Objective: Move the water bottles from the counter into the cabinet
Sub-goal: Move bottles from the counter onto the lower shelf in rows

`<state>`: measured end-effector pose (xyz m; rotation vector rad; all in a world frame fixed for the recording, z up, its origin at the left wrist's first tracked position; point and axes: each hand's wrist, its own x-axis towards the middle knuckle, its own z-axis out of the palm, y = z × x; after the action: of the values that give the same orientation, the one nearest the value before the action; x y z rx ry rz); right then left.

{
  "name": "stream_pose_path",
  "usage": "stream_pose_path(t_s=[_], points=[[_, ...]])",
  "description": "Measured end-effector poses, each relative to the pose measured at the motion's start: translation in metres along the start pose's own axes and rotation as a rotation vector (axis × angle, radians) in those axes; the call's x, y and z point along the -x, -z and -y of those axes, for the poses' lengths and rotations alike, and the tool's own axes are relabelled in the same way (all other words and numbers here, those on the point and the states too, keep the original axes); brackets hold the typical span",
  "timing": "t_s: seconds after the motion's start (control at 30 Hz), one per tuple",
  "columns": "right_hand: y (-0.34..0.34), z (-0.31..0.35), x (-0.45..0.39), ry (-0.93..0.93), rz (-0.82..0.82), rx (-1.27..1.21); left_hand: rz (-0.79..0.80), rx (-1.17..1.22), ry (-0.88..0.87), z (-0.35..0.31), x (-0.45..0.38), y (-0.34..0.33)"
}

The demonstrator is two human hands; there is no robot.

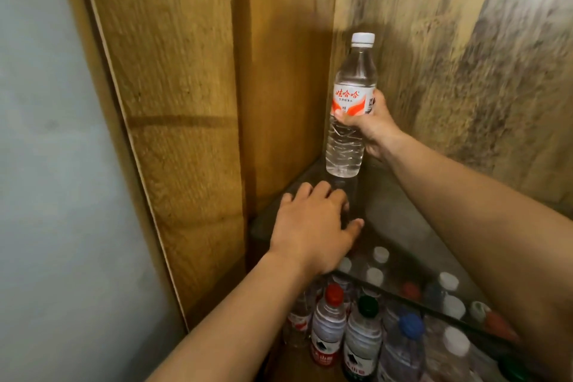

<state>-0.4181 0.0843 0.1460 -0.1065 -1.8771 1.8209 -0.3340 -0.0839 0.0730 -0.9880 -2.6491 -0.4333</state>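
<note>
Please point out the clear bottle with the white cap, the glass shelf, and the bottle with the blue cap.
Clear plastic water bottle with white cap [348, 102]: head view, on its red-and-white label.
Transparent glass shelf [390, 211]: head view, on its bare surface.
Clear bottle with blue cap [410, 325]: head view, on the cap.

Held bottle [350, 102] label: red "娃哈哈"; smaller print illegible.
</note>
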Motion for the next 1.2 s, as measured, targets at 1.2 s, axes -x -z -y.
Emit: stream_pose_path(t_s=[1.2], points=[[-0.023, -0.033, 0.001, -0.054, -0.142, 0.647, -0.05, 0.073, -0.014, 0.005, -0.003, -0.008]])
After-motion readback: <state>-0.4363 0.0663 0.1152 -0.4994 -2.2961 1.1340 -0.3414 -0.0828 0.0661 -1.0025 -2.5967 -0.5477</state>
